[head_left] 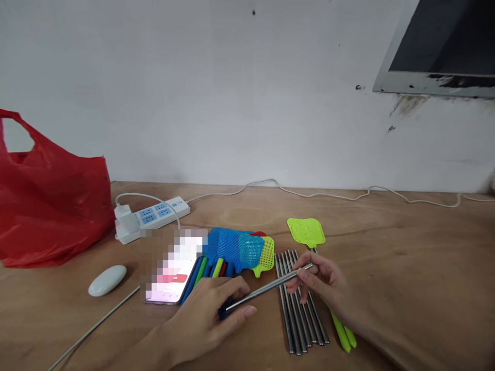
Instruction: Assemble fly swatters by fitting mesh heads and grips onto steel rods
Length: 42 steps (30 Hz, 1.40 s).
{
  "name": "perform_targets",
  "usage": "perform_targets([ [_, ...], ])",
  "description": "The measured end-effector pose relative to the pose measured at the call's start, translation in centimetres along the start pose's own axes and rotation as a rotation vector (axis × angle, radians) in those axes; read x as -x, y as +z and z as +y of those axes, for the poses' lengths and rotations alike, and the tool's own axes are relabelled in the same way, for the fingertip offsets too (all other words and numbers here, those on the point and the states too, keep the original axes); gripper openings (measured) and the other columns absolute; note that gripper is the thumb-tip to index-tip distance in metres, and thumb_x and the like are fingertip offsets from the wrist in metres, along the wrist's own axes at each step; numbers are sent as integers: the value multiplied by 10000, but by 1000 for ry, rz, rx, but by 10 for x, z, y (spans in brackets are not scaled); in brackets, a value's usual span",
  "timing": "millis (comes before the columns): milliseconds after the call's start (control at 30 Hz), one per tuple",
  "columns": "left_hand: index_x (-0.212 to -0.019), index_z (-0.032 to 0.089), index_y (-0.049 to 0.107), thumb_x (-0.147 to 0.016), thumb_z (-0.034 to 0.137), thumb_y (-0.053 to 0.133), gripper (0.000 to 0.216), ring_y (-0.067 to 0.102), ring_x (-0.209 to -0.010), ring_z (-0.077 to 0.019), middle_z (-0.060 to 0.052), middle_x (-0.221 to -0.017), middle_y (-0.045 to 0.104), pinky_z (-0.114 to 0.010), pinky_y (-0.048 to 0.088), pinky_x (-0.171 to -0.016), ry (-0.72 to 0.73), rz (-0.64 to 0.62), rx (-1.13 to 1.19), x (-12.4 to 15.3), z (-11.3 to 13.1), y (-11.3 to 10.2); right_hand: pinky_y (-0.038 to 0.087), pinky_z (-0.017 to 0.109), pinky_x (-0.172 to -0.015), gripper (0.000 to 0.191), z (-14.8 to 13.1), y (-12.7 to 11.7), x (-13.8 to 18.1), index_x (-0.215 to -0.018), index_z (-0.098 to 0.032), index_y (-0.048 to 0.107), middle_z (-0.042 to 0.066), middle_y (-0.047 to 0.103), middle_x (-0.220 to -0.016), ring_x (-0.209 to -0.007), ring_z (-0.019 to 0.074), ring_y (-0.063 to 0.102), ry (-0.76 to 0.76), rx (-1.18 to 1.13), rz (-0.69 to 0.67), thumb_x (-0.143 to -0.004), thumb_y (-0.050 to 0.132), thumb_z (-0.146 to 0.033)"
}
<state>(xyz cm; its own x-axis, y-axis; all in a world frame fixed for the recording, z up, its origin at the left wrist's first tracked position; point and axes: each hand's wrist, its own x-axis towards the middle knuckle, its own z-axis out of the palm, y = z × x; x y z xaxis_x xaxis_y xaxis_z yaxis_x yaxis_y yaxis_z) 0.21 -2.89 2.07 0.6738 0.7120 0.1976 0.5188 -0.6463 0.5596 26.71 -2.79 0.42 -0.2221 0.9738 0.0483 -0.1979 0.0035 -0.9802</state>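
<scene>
My right hand (323, 281) pinches a thin metal rod (266, 287) near its upper right end. The rod slants down left, and its lower end lies in front of the fingers of my left hand (209, 317). Those fingers curl around a dark blue handle (222, 312), mostly hidden. Several metal rods (297, 319) lie side by side under and below my right hand. Blue fly swatter heads (232, 247) are piled beyond my left hand, with a yellow-green head (267, 255) and a bit of red among them. Coloured handles (200, 270) lie beside the pile.
A lit phone (187, 252) lies left of the swatters, near a white mouse (107, 280) and a power strip (158, 216) with cables. A red plastic bag (58, 206) stands far left. Another yellow-green swatter (307, 232) lies right, with yellow-green handles (342, 332) below. A wall (232, 103) rises behind.
</scene>
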Motion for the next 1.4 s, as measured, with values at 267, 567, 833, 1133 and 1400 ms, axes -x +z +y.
perform_targets([
  [267,-780,221,434,-1068,369,266,365,518,-612,-171,17,-701,543,-289,302,-580,-2,-73,-84,2,-2,10,561,240,-512,238,3,4,4,-769,-197,664,25,737,-634,-541,145,677,-103,7,66,-785,789,-399],
  [567,-768,221,417,-1071,374,221,391,504,-619,-185,10,-701,527,-313,280,-583,-8,-73,-56,4,0,9,537,217,-526,207,5,-12,-1,-800,-201,680,6,714,-613,-525,122,646,-184,-33,178,-793,797,-373],
  [833,-750,221,422,-1060,322,238,374,513,-603,-187,0,-687,542,-315,280,-570,-1,-39,-76,3,0,3,491,189,-461,254,6,-17,-11,-795,-202,741,2,687,-595,-509,111,600,-244,-106,382,-704,857,-409],
  [1133,-713,222,395,-1021,242,323,317,461,-543,-163,20,-615,457,-302,264,-545,69,124,-135,4,-13,6,507,193,-493,284,5,-19,-17,-793,-200,770,27,728,-676,-595,127,645,-181,-169,461,-611,915,-362],
  [1400,-718,228,382,-1023,230,330,310,461,-523,-158,30,-605,449,-300,265,-536,39,158,-180,2,-16,6,466,207,-460,358,-2,-18,-12,-950,-167,775,47,725,-678,-538,120,590,-127,-85,409,-718,828,-434],
])
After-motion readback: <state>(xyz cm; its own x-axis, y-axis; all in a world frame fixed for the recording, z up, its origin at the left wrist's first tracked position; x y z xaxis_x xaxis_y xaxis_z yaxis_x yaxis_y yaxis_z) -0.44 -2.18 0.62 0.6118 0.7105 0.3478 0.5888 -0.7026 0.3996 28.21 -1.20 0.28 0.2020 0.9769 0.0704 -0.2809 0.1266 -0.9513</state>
